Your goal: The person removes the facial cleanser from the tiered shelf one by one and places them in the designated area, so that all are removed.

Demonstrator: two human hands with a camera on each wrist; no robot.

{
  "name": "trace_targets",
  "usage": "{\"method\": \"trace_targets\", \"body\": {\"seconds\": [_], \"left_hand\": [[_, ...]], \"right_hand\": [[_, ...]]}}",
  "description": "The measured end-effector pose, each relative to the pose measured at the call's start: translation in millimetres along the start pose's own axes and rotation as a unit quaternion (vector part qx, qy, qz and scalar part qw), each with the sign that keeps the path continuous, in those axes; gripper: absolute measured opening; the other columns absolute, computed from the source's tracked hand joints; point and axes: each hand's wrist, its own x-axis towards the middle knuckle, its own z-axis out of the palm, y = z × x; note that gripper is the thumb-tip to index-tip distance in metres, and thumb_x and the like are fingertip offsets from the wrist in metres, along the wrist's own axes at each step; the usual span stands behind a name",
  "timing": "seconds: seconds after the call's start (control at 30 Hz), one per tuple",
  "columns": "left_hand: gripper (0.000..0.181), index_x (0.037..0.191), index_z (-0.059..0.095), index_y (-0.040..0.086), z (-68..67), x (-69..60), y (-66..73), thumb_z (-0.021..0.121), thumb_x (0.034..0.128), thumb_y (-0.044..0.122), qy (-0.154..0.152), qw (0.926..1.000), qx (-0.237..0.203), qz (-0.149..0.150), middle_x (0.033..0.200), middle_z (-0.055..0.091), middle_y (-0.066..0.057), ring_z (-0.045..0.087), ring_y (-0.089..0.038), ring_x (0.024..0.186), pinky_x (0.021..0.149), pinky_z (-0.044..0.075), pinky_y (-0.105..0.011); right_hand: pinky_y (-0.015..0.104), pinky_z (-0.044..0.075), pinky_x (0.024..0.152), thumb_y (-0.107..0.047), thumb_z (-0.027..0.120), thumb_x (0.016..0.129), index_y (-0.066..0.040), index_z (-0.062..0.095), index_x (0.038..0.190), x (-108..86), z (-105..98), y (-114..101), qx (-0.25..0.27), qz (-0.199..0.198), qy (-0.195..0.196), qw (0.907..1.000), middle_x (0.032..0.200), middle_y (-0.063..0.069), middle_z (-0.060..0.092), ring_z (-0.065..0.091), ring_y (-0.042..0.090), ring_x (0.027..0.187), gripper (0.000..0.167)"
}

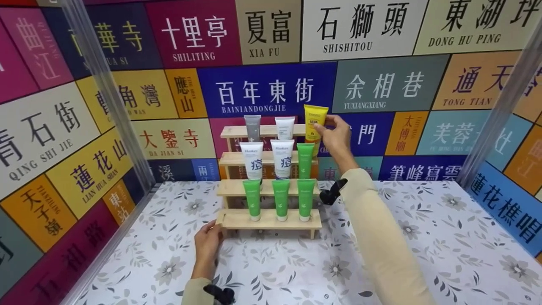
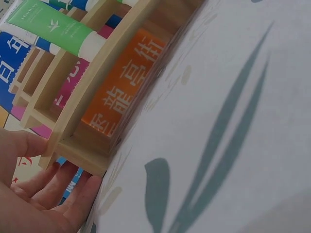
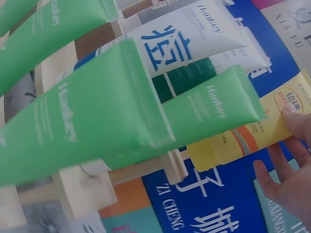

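A stepped wooden rack (image 1: 271, 225) holds squeeze tubes standing on their caps. My left hand (image 1: 208, 242) grips the left end of its lowest shelf, thumb on the upper side and fingers by the end, as the left wrist view shows. My right hand (image 1: 337, 136) pinches a yellow tube (image 1: 313, 118) upright at the rack's back right; whether its cap touches a shelf is hidden. In front of it stands a green tube (image 1: 305, 160), beside two white tubes (image 1: 282, 157) with blue lettering. Behind these are a grey tube (image 1: 252, 127) and a smaller white tube (image 1: 284, 127).
Several green tubes (image 1: 281, 199) line the lowest shelf. The rack stands on a table (image 1: 169, 237) with a flower-patterned cover. A wall of coloured sign panels (image 1: 266, 90) rises behind, with clear upright edges (image 1: 112, 93) at both sides.
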Motion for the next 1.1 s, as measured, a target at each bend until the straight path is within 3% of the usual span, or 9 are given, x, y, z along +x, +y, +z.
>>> {"method": "trace_targets", "body": {"seconds": [0.17, 0.33, 0.6, 0.83, 1.1], "left_hand": [[0.04, 0.128, 0.063, -0.007, -2.6, 1.2, 2.1, 0.061, 0.093, 0.013, 0.001, 1.0, 0.002, 0.004, 0.102, 0.072, -0.016, 0.068, -0.015, 0.083, 0.072, 0.057, -0.023], [0.04, 0.127, 0.063, -0.007, -3.3, 3.6, 0.2, 0.061, 0.093, 0.013, 0.005, 1.0, 0.001, 0.009, 0.098, 0.072, -0.014, 0.068, -0.017, 0.084, 0.072, 0.057, -0.024], [0.041, 0.13, 0.062, -0.005, -3.1, 1.9, -2.0, 0.061, 0.0941, 0.016, -0.004, 0.9999, 0.007, -0.011, 0.12, 0.068, -0.023, 0.067, -0.019, 0.094, 0.076, 0.057, -0.025], [0.04, 0.128, 0.062, -0.009, -2.6, 0.7, -4.6, 0.061, 0.0935, 0.011, -0.004, 0.9998, -0.013, 0.014, 0.097, 0.073, -0.012, 0.066, -0.012, 0.081, 0.069, 0.056, -0.021], [0.04, 0.127, 0.061, -0.011, 0.0, 0.0, -4.1, 0.062, 0.0934, 0.011, -0.011, 0.9995, -0.026, 0.016, 0.096, 0.074, -0.012, 0.068, -0.013, 0.082, 0.07, 0.057, -0.022]], "right_hand": [[0.038, 0.05, 0.105, -0.02, 0.069, 0.096, -0.007, 0.062, 0.129, -3.8, -10, -11, 0.01, -0.027, 0.002, 0.9996, 0.129, 0.013, 0.065, 0.061, 0.024, 0.12, 0.036], [0.039, 0.051, 0.104, -0.021, 0.066, 0.097, -0.009, 0.059, 0.131, -10.0, -23, -14, 0.028, -0.037, 0.0, 0.9989, 0.129, 0.013, 0.063, 0.061, 0.024, 0.119, 0.037], [0.035, 0.053, 0.096, -0.026, 0.064, 0.099, -0.01, 0.056, 0.134, -20.5, -48, 7, 0.03, -0.033, -0.005, 0.999, 0.129, 0.012, 0.06, 0.059, 0.021, 0.112, 0.039], [0.026, 0.05, 0.089, -0.027, 0.065, 0.098, -0.009, 0.057, 0.134, -25.3, -67, 29, 0.018, -0.02, -0.005, 0.9996, 0.127, 0.01, 0.06, 0.057, 0.018, 0.108, 0.041], [0.032, 0.053, 0.097, -0.03, 0.064, 0.099, -0.009, 0.054, 0.138, -30.5, -82, 49, 0.016, 0.02, -0.032, 0.9992, 0.13, 0.011, 0.059, 0.058, 0.02, 0.112, 0.045]]}}
